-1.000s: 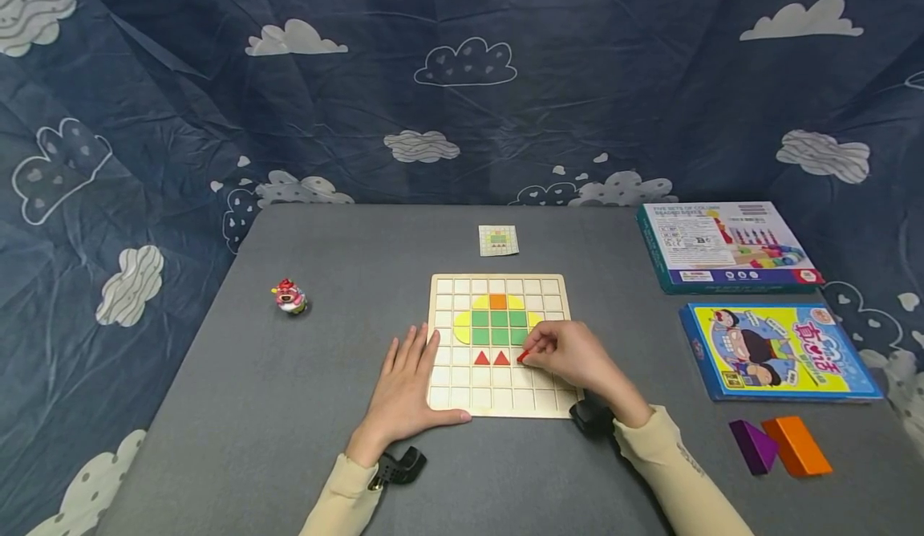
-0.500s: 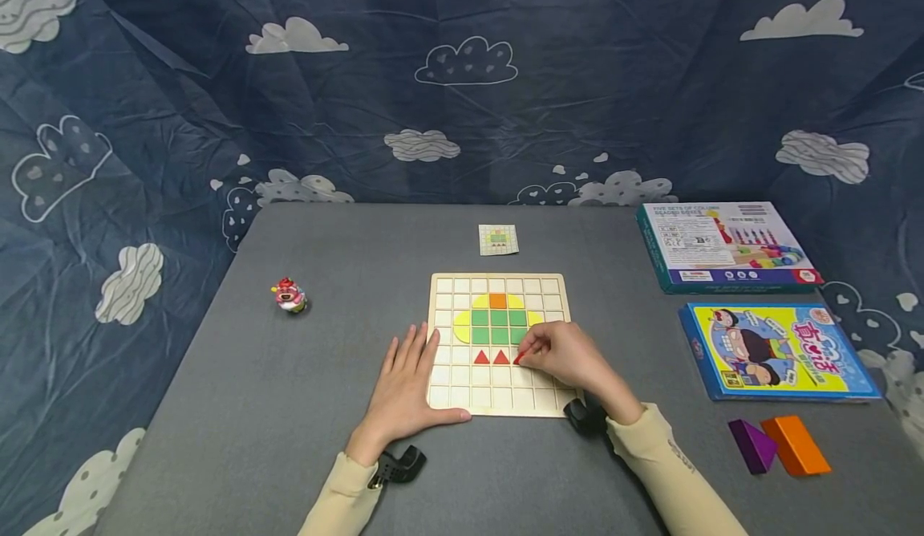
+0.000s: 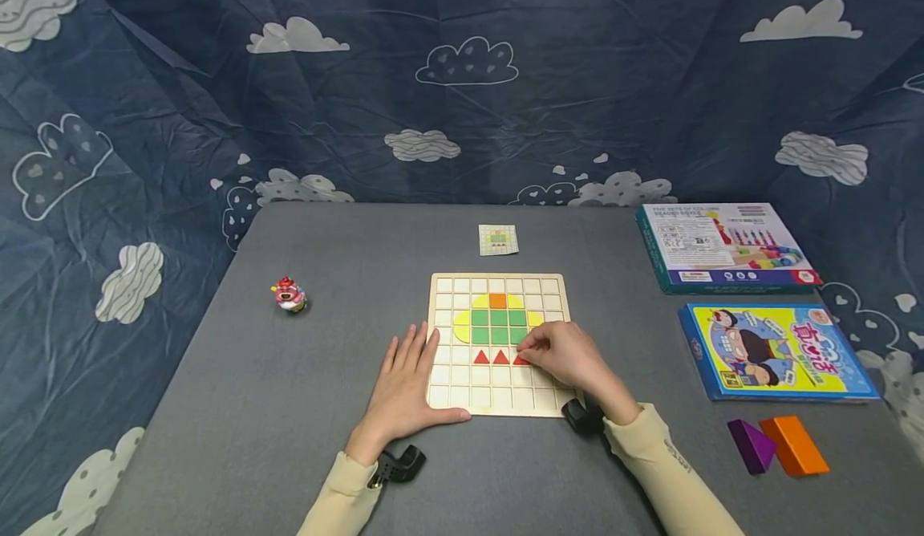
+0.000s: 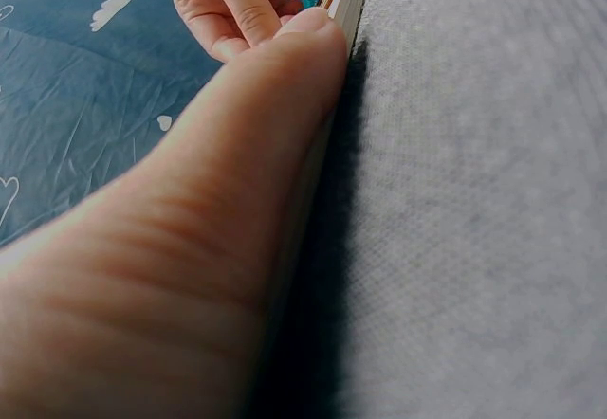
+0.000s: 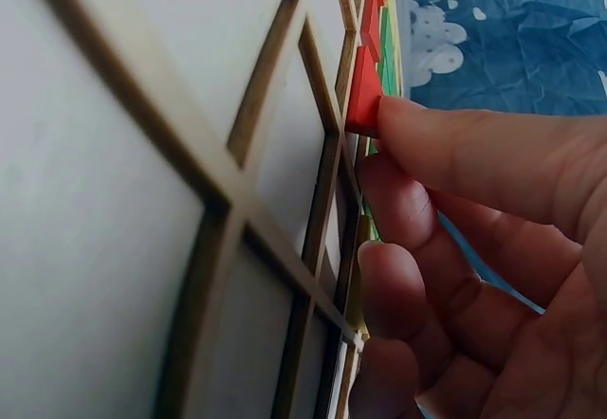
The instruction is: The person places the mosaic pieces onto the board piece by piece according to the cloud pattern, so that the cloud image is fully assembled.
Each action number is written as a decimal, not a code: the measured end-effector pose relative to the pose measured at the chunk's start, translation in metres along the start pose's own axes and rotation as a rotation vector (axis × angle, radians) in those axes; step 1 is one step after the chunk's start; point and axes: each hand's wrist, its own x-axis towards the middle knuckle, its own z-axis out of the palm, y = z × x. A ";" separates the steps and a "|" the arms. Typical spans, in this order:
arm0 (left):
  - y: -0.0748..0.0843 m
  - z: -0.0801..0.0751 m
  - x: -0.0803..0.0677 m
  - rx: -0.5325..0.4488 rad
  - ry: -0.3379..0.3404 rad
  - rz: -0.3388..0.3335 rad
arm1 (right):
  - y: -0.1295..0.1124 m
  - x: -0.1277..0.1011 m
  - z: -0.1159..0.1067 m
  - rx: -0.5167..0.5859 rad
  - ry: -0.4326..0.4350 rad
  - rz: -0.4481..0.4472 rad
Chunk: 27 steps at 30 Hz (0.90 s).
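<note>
A wooden grid board (image 3: 451, 399) lies on the table. My left hand (image 3: 404, 391) rests flat, fingers spread along the board's left edge and thumb at its near-left corner. With thumb and forefinger my right hand (image 3: 566, 354) pinches a red triangle (image 3: 519, 359), the rightmost in a row of three. In the right wrist view the thumb tip meets the corner of this red triangle (image 5: 364, 97), and the other fingers curl over the cells. Above the row sit green squares (image 3: 499, 326), an orange square (image 3: 497, 301) and rounded yellow pieces (image 3: 462, 327), partly covered by the right hand.
Behind the board lies a small pattern card (image 3: 498, 240). A little red-topped toy (image 3: 290, 296) stands at left. On the right are a white-and-teal box (image 3: 729, 245), a blue-and-yellow box (image 3: 780, 351), a purple block (image 3: 752, 446) and an orange block (image 3: 796, 446).
The right hand has shifted slightly left and brought the tilted red triangle down flatter into line with the other two. The left hand has stayed in place.
</note>
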 end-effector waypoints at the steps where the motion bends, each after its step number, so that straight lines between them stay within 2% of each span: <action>1: 0.000 0.000 0.000 0.000 0.000 0.001 | 0.000 0.000 0.000 -0.001 -0.001 0.002; 15: 0.000 0.002 0.001 0.018 0.003 0.010 | 0.003 -0.001 0.001 -0.004 -0.006 0.016; 23: -0.001 0.001 0.000 0.009 -0.006 -0.001 | 0.005 -0.005 -0.001 0.007 -0.032 -0.013; 27: -0.001 0.001 0.000 0.009 -0.010 0.001 | 0.006 -0.007 -0.003 0.022 -0.013 -0.021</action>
